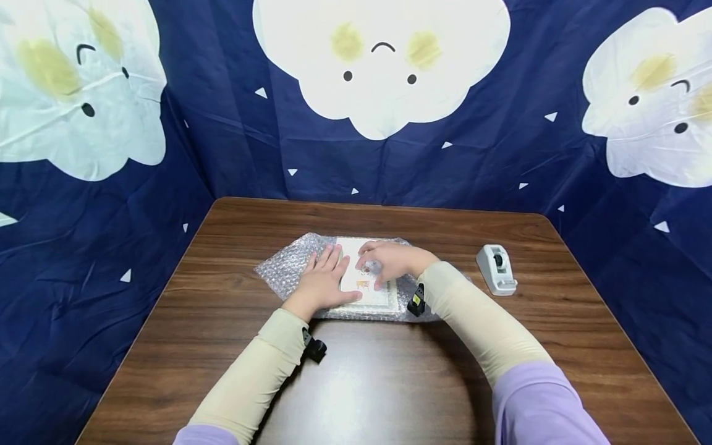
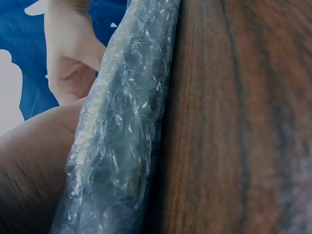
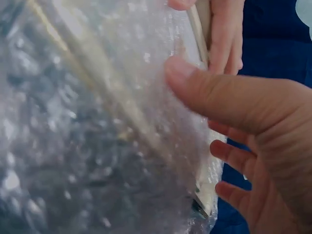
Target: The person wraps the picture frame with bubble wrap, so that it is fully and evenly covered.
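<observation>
A flat white picture frame [image 1: 364, 299] with a pale rim and a small orange print lies on bubble wrap [image 1: 289, 266] on the table. My left hand [image 1: 321, 281] presses on the frame's left part, fingers spread and thumb reaching along its near side. Over the right part, my right hand [image 1: 392, 259] rests with bent fingers, and a bulge of clear wrap shows between thumb and fingers. In the right wrist view the thumb [image 3: 190, 83] lies against wrap covering the frame, well apart from the other fingers [image 3: 234, 156] at the edge. Bubble wrap [image 2: 122, 112] also encloses the near side in the left wrist view.
A white tape dispenser [image 1: 497, 269] stands to the right of the wrap on the brown wooden table [image 1: 222, 371]. Dark blue cloth [image 1: 222, 154] with cloud faces hangs behind and at both sides. Small black cameras [image 1: 315, 350] are strapped to both wrists.
</observation>
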`<state>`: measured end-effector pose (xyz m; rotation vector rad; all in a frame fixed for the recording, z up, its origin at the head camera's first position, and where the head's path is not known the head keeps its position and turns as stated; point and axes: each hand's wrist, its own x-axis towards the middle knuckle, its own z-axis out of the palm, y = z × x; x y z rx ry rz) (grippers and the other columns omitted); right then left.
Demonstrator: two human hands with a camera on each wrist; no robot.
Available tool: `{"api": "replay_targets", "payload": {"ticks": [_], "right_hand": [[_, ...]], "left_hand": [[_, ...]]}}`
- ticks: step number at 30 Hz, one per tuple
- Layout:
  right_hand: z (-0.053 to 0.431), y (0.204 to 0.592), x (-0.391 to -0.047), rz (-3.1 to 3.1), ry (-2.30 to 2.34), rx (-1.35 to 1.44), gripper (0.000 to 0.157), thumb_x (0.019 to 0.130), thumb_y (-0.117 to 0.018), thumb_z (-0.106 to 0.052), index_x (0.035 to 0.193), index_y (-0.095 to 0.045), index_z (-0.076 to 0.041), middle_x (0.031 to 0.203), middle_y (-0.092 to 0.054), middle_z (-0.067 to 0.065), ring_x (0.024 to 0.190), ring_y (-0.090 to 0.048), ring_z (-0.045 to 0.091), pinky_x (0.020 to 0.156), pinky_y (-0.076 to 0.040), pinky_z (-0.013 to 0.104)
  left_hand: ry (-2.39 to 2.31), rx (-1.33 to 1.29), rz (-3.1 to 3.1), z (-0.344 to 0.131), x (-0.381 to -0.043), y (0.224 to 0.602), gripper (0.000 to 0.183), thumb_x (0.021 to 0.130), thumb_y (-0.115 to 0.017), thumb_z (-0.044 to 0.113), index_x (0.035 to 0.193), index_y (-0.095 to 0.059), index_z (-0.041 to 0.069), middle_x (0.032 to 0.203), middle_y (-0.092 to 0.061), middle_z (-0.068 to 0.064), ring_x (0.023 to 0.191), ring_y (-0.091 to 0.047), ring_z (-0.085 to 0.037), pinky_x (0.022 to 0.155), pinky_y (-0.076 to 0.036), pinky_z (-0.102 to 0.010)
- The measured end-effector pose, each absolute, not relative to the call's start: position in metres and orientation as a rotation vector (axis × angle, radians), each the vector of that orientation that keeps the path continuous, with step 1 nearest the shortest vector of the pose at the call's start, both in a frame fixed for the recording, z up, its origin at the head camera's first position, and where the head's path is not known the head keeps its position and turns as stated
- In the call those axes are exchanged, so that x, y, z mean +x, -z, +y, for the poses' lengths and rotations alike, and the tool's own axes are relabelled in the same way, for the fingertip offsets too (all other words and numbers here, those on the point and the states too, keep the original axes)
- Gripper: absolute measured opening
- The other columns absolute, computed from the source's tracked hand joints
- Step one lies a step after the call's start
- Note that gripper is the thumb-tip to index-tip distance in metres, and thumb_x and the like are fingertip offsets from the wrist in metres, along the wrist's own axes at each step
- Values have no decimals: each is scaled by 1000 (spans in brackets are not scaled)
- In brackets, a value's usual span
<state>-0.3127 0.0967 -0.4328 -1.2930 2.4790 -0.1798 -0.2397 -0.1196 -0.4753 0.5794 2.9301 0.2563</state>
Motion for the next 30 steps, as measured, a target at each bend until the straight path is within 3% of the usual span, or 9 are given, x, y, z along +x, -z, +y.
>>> {"api": "replay_targets", "payload": {"ticks": [12, 25, 30], "right_hand": [[96, 436, -318, 2509, 154, -1312, 58, 74, -89, -28, 128, -67, -21, 142, -52, 6, 133, -49, 25, 113, -39, 42], [101, 438, -321, 2533, 212, -1361, 47, 80, -84, -33, 123, -71, -22, 140, -56, 6, 131, -51, 27, 108, -43, 48], [102, 432, -318, 2514, 190, -1328, 62, 77, -88, -35, 132, -66, -19, 144, -55, 6, 133, -51, 28, 112, -40, 46]], "left_hand": [[-319, 610, 2923, -121, -240, 476, 95, 89, -51, 73, 161, -29, 15, 169, -7, -12, 156, 1, -32, 123, -1, -57], [-255, 556, 2911, -117, -244, 479, 103, 85, -44, 84, 162, -25, 19, 170, -2, -10, 156, 7, -30, 123, 3, -56], [-244, 535, 2883, -116, -244, 478, 101, 87, -45, 82, 163, -23, 19, 170, 1, -10, 155, 10, -30, 122, 5, -56]]}}
